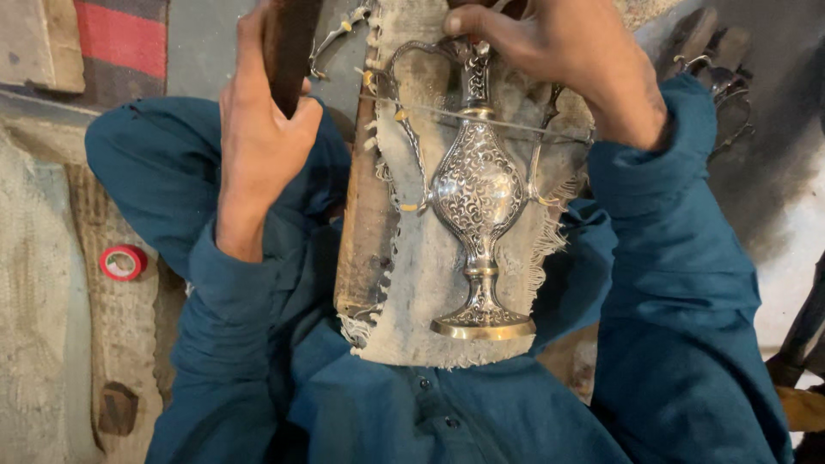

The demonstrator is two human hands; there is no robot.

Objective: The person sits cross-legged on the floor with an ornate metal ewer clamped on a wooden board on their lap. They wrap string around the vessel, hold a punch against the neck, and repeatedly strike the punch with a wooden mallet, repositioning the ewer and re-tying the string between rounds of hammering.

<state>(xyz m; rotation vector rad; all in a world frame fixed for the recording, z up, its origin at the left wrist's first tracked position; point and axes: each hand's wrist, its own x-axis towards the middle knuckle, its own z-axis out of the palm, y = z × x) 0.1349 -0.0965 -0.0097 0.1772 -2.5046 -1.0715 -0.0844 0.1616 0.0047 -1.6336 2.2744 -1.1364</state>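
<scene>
An ornate silver-coloured metal ewer with engraved scrollwork, a curved handle and a brass-toned foot [478,193] is laid on its side on a frayed grey cloth pad [430,292] over a worn wooden board [361,232], propped against the lap of a person in teal clothing. Foot points toward the body, neck & spout away.

The right hand [559,64] is closed round the ewer's neck/top, pinning it to the pad. The left hand [258,129] is wrapped tight on a dark wooden handle [288,43] — its working end runs out of frame, so tool type can't be told. A thin taut line or rod [481,120] crosses the vessel near the shoulder.

Judged step: surface work on the ewer body (engraving or finishing), w/ piece steadied and tool raised, not yet in contact. Next move would call for firm hold at the neck so the round body doesn't roll, and the tool brought down controlled onto the pattern.

Off to the side — a red tape roll [123,262] on a pale woven mat [34,301].
</scene>
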